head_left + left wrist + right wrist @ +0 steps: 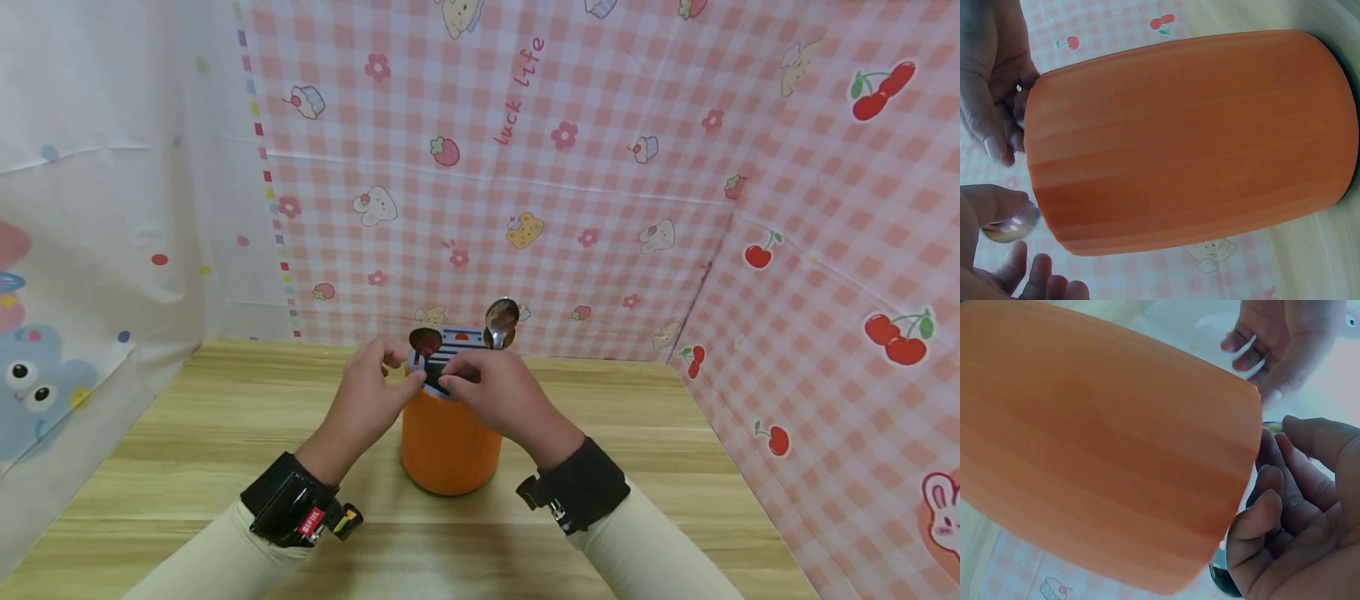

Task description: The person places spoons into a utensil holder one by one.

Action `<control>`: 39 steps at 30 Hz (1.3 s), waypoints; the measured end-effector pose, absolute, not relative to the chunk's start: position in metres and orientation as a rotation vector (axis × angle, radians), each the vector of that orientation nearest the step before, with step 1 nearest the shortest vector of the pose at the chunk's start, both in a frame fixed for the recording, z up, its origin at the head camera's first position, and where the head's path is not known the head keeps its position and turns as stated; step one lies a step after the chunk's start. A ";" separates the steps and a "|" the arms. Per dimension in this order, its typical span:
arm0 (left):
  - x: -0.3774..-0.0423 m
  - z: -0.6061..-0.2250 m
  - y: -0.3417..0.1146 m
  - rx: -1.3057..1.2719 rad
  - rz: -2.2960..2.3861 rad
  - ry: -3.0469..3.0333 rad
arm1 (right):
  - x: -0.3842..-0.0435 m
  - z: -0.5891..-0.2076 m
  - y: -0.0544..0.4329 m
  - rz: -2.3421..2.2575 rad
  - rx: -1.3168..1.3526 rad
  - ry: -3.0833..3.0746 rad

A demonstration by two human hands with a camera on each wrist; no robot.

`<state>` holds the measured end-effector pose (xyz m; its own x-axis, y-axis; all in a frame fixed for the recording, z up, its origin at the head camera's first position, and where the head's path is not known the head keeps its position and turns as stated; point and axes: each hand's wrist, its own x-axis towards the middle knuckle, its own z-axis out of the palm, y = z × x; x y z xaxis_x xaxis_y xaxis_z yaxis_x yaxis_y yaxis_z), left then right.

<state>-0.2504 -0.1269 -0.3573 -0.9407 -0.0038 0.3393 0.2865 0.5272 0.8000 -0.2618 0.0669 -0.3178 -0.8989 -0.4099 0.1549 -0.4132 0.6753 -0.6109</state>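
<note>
An orange utensil holder (452,450) stands upright on the table, its grey slotted top (465,337) partly covered by my hands. At its left rim is my left hand (367,396), fingers loosely bent, the thumb near the front edge. A spoon (426,341) rises from the top beside that hand; in the left wrist view its bowl (1011,225) shows between thumb and fingers. My right hand (498,392) reaches over the top, thumb and forefinger close together above the slots; I cannot tell whether they pinch something. Another spoon (501,322) stands up behind the right hand.
The holder is on a wood-grain table (637,467). A pink checked cloth (480,192) hangs behind, another patterned cloth (840,275) on the right, and a pale cloth (112,208) on the left. Both wrists carry black straps (588,487).
</note>
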 end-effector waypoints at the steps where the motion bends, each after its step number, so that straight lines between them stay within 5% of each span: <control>1: -0.248 -0.358 -0.127 -0.230 -1.381 -2.486 | -0.260 -0.317 0.069 1.050 0.702 -2.865; 16: -0.222 -0.388 -0.077 -0.824 -1.437 -2.810 | -0.225 -0.346 0.124 0.902 0.798 -2.996; 39: -0.218 -0.446 0.037 -1.194 -0.970 -3.188 | -0.182 -0.425 0.232 0.505 0.451 -3.249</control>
<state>-0.2175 0.0374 -0.4458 -0.7032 0.6901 -0.1712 0.4777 0.6369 0.6051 -0.1822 0.2316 -0.4245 -0.9476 -0.2909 -0.1319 -0.2372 0.9174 -0.3194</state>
